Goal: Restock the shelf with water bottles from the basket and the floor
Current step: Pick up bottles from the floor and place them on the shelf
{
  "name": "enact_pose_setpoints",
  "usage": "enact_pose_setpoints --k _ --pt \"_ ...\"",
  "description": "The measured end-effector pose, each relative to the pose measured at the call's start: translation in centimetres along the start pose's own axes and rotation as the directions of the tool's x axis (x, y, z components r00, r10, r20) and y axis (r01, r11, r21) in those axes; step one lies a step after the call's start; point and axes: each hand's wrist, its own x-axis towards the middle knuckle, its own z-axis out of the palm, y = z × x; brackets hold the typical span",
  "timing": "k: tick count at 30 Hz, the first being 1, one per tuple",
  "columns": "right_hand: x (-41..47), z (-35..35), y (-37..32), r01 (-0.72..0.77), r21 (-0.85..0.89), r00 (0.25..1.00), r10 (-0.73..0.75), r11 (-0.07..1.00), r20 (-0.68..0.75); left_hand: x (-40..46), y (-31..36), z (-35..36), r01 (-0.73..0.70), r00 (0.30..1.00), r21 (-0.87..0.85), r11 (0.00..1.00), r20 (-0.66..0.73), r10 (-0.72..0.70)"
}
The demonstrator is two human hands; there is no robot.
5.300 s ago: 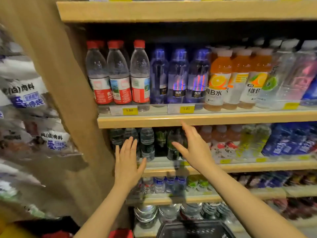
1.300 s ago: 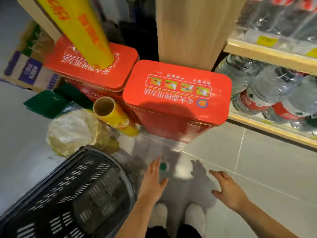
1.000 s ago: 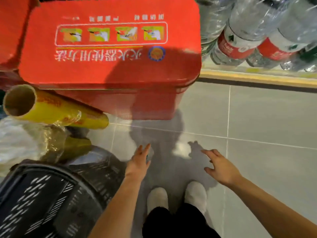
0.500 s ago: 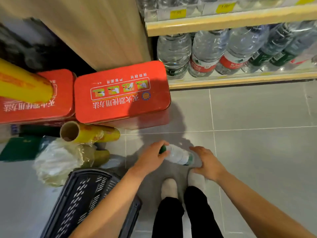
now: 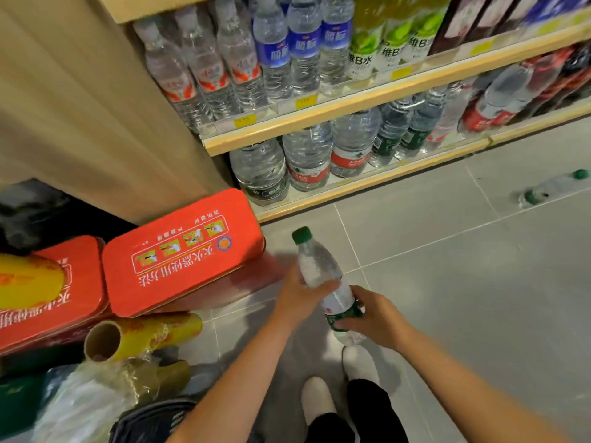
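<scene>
Grey floor tiles run before a shelf (image 5: 335, 105) stocked with drinks. Just in front of its bottom row, a water bottle (image 5: 323, 282) is held off the floor, the left hand (image 5: 300, 294) wrapped around its middle and the right hand (image 5: 372, 316) curled about its base. Its long axis tilts, green cap toward the shelf. Both grips are best kept until it is stood upright.

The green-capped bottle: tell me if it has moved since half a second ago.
Yes. The green-capped bottle lay on the floor tiles by the shoes; now the left hand and right hand hold it lifted, cap toward the shelf.
</scene>
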Motion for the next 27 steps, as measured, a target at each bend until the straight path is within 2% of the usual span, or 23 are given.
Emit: enact_pose_setpoints --k 3,6,10,12,15,20,23,27 --pt "-1.4 -0.7 0.2 -0.015 0.019 1.0 0.015 1.0 -0.012 0.7 1.2 3.0 0.122 0.988 -0.149 0.981 -0.071 -0.134" --pt "-3.1 -1.7 2.1 -0.011 0.052 0.999 0.013 0.999 -0.035 0.9 2.2 5.3 0.172 0.982 -0.193 0.966 -0.043 -0.184" --pt "-6.7 -4.5 7.8 -0.129 0.162 0.976 0.154 0.978 -0.152 0.6 2.3 8.4 0.163 0.986 -0.012 0.987 0.047 -0.162" --pt "-9.2 -6.8 11.4 -0.18 0.23 0.952 0.228 0.956 -0.204 -0.2 2.3 10.7 0.207 0.973 0.051 0.977 0.091 -0.211" --pt "-13.9 -10.0 16.9 -0.248 0.345 0.89 0.354 0.905 -0.287 -2.1 2.6 15.3 0.248 0.956 0.096 0.964 0.137 -0.26" --pt "-22.6 -13.7 28.1 -0.335 0.526 0.765 0.552 0.782 -0.333 -5.5 4.2 26.1 0.193 0.95 0.112 0.975 0.227 -0.215" --pt "-27.9 -16.1 35.6 -0.335 0.631 0.687 0.639 0.7 -0.345 -7.7 4.8 34.5 0.166 0.939 0.142 0.976 0.281 -0.201" --pt "-35.0 -19.4 45.5 -0.252 0.782 0.595 0.729 0.57 -0.339 -11.3 5.1 46.9 0.119 0.918 0.227 0.967 0.346 -0.195"
